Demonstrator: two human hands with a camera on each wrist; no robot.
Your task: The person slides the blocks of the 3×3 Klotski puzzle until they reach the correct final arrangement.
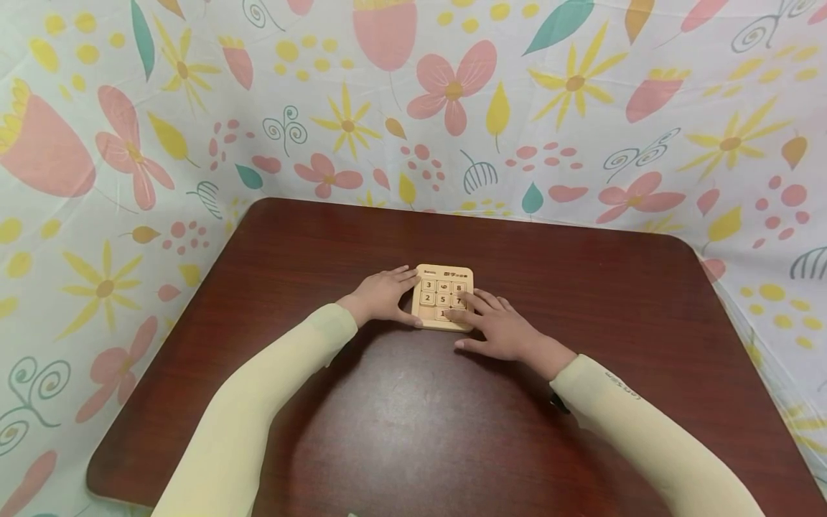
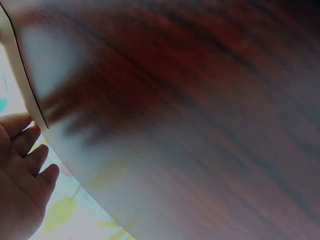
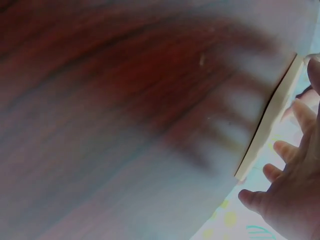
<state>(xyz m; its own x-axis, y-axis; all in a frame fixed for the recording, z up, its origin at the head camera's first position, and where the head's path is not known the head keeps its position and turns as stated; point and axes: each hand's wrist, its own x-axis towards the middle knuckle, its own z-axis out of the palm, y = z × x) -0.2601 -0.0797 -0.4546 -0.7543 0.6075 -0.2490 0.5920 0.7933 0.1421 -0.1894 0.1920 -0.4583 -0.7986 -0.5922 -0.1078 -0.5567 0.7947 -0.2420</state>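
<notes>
Currently, left hand point(image 1: 382, 295) spread, touching the board point(image 1: 427, 314) at left. Right hand point(image 1: 507, 332) spread, fingers point(image 1: 465, 317) over tiles point(image 1: 442, 299).

Head view bright and even, pale glare patch point(image 1: 407, 420) on the near table point(image 1: 549, 258) (tiles point(image 1: 442, 299) readable, if slightly soft). Both wrist views dim and hazy: grain point(image 3: 100, 50) smeared, blurry finger-shaped dark patches point(image 2: 85, 107) on the gloss, left hand point(image 2: 22, 175) and right hand point(image 3: 290, 195) shaded against washed-out cloth point(image 2: 85, 220).
</notes>
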